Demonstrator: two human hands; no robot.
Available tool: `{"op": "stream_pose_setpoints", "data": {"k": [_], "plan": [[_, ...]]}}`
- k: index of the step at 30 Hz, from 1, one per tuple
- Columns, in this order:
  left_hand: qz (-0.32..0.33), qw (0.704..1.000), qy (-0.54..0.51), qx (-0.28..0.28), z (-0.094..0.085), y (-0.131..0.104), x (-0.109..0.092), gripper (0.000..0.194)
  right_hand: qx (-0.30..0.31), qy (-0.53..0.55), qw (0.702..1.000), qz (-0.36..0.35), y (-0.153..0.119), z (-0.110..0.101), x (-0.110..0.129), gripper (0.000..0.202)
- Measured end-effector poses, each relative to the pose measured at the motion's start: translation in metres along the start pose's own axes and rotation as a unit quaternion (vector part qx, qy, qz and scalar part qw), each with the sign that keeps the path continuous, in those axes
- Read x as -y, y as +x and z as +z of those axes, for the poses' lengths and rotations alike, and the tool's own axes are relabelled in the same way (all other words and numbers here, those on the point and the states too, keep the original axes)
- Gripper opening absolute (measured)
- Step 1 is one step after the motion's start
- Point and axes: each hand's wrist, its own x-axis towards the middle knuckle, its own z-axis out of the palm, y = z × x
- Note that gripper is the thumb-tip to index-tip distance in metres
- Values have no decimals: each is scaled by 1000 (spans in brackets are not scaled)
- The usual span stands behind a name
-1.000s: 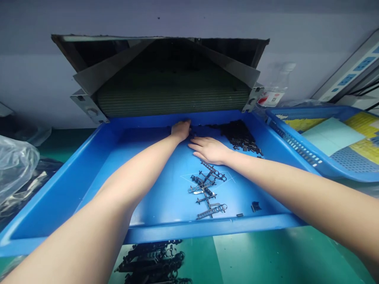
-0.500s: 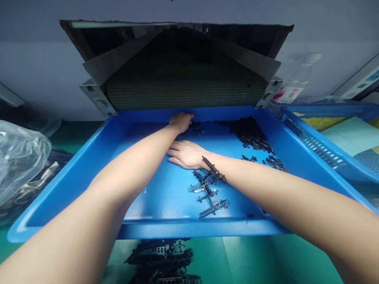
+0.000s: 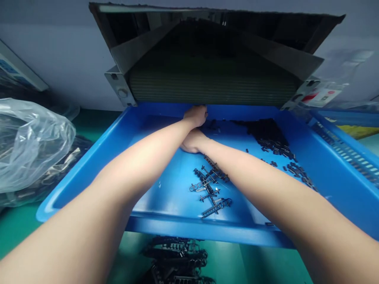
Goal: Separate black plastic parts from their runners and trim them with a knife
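Inside a blue plastic tray [image 3: 166, 225] my two forearms cross near the far wall. My left hand [image 3: 196, 115] is at the back, its fingers curled down and largely hidden, beside a few small black pieces [image 3: 213, 125]. Just in front, my right hand [image 3: 192, 141] rests low over the tray floor, with its fingers hidden behind my left wrist. Black moulded plastic frames [image 3: 211, 187] with rings and ladder-like bars lie nearer me, partly under my right forearm. A heap of small black parts [image 3: 268, 132] fills the tray's far right corner, with loose ones scattered in front.
A dark ribbed conveyor belt [image 3: 213, 88] ends above the tray's far edge, between metal brackets [image 3: 120, 88]. Clear plastic bags [image 3: 35, 146] stand at left. A blue basket [image 3: 346, 146] adjoins the right side. More black frames [image 3: 180, 256] lie below the front rim.
The camera view has shifted, so the tray sits farther right. My right hand has slid under my left wrist, and its fingers, visible before, are now hidden. My left hand stays by the back wall.
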Motion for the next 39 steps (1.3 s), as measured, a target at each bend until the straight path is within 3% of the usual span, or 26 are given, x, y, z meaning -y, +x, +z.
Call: {"op": "stream_pose_setpoints", "data": {"k": [3,6,10,15,18,20,22,25,28,31,35,39], "plan": [[-6,1000,-15,5,-8,-8,16,29,-2,-26,996,80,-5,-12,-24,34],[-25,999,-33,19,-14,-17,30,27,7,-48,990,133,-28,-23,-52,39],[-50,995,-83,28,-21,-26,37,21,22,-88,978,190,-81,-36,-80,40],[-79,973,-212,50,-25,-38,28,15,22,-154,941,302,-153,-67,-103,34],[-97,942,-310,88,-24,-44,19,15,9,-181,924,337,-185,-88,-100,36],[-114,918,-363,108,-22,-48,14,14,8,-188,929,319,-197,-96,-84,39],[-130,899,-400,126,-21,-53,7,15,30,-180,949,256,-202,-96,-58,43],[-144,880,-424,159,-21,-64,-2,21,112,-139,980,93,-200,-85,-22,41],[-153,872,-422,195,-24,-79,-6,30,154,-122,980,29,-198,-73,-13,43],[-164,871,-406,224,-30,-97,-3,37,140,-149,974,94,-206,-77,-35,42],[-170,862,-408,246,-38,-122,4,39,101,-202,943,243,-221,-104,-67,30],[-175,853,-426,244,-52,-145,11,38,60,-227,905,354,-224,-141,-60,26]]}}
